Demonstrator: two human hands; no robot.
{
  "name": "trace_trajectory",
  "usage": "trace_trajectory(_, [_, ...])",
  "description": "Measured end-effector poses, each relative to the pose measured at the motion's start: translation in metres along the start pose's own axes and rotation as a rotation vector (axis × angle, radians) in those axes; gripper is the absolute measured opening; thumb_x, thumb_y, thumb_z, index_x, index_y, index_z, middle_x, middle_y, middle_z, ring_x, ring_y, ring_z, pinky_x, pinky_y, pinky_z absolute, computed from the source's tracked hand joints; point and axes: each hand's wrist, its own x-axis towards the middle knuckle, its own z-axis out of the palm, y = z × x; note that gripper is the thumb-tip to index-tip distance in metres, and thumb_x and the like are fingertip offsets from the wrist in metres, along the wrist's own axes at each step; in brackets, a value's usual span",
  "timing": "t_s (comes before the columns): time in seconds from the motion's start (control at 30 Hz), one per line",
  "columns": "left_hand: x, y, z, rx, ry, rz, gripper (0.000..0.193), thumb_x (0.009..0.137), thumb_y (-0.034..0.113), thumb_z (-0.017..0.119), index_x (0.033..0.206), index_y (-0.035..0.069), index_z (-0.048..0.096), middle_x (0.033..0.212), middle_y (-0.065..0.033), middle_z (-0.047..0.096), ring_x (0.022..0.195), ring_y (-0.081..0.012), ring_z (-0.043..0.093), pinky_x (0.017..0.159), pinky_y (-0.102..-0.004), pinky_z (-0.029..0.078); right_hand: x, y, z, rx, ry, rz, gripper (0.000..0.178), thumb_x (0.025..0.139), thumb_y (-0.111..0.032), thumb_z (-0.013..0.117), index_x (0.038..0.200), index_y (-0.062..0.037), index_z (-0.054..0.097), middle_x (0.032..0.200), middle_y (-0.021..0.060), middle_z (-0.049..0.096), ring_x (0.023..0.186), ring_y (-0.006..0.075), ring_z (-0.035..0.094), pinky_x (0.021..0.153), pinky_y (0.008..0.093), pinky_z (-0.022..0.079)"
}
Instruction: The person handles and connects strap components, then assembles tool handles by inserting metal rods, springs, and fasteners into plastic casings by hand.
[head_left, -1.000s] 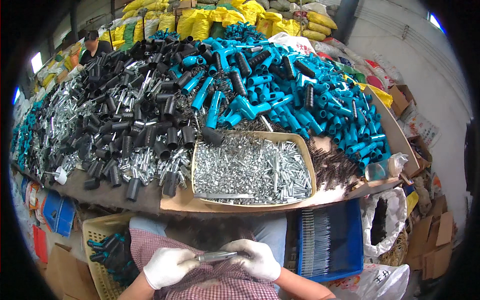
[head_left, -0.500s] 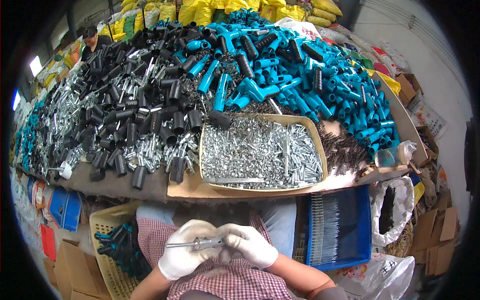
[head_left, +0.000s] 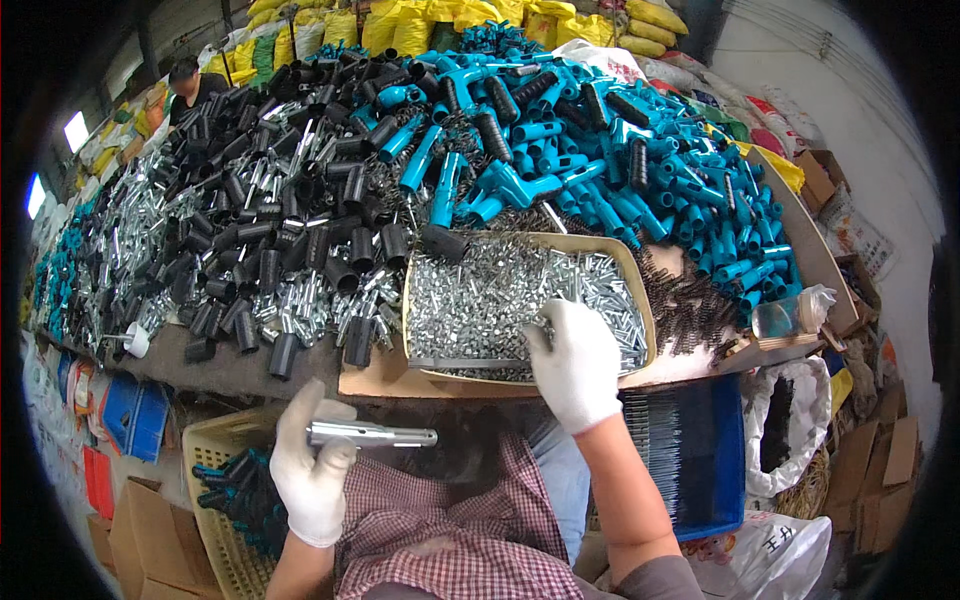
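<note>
My left hand (head_left: 308,475), in a white glove, holds a shiny slotted metal tube (head_left: 372,434) between thumb and fingers above my lap. The tube lies nearly level, its narrower end pointing right. Over a cream tray (head_left: 652,345) my right hand (head_left: 582,370), gloved too, dips its fingertips among small metal parts (head_left: 470,310). Thumb and forefinger are drawn together there; what they pinch is too small to make out. Longer metal pins (head_left: 610,300) fill the tray's right side, and a flat metal strip (head_left: 465,364) lies along its front.
Black grips (head_left: 340,270) and metal rods heap the table's left; teal tool housings (head_left: 620,200) pile behind the tray. Dark springs (head_left: 685,310) lie to its right. Below stand a yellow crate (head_left: 205,480) and a blue bin (head_left: 710,450). Another person (head_left: 190,90) is at the far left.
My hands have parted. The left has moved left with the metal tube; the right has let go of it and reached up into the tray. The thin rod seen at the tube's left end no longer shows.
</note>
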Motion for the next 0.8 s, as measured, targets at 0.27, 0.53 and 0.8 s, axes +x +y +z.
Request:
trace_trajectory(0.27, [-0.007, 0.002, 0.022, -0.369, 0.055, -0.196, 0.074, 0.088, 0.042, 0.07, 0.135, -0.009, 0.044, 0.098, -0.0151, 0.062, 0.073, -0.0128, 0.059, 0.058, -0.0217, 0.05, -0.1, -0.017, -0.042, 0.851, -0.697, 0.455, 0.031, 0.087, -0.018, 0.071, 0.114, -0.0037, 0.064, 0.104, 0.0121, 0.069, 0.095, 0.0186, 0.067, 0.086, 0.0321, 0.053])
trace_trajectory(0.53, [-0.007, -0.006, 0.03, 0.173, -0.658, -0.004, 0.042, 0.066, 0.014, 0.083, 0.102, 0.0, 0.067, 0.086, -0.0122, 0.069, 0.072, -0.0215, 0.067, 0.065, -0.0317, 0.054, -0.136, -0.008, -0.029, 1.268, -0.89, 0.934, 0.043, 0.095, -0.035, 0.058, 0.119, 0.0005, 0.063, 0.107, 0.0098, 0.066, 0.098, 0.0154, 0.061, 0.086, 0.0304, 0.049])
trace_trajectory(0.8, [-0.02, -0.009, 0.064, 0.396, -1.174, 0.246, 0.038, 0.068, 0.024, 0.079, 0.101, 0.007, 0.072, 0.078, -0.0152, 0.065, 0.065, -0.0297, 0.065, 0.059, -0.0373, 0.052, -0.182, -0.021, 0.001, 1.07, -0.68, 0.69, 0.032, 0.098, -0.024, 0.051, 0.116, -0.0002, 0.062, 0.108, 0.0147, 0.067, 0.102, 0.0244, 0.064, 0.091, 0.0343, 0.048])
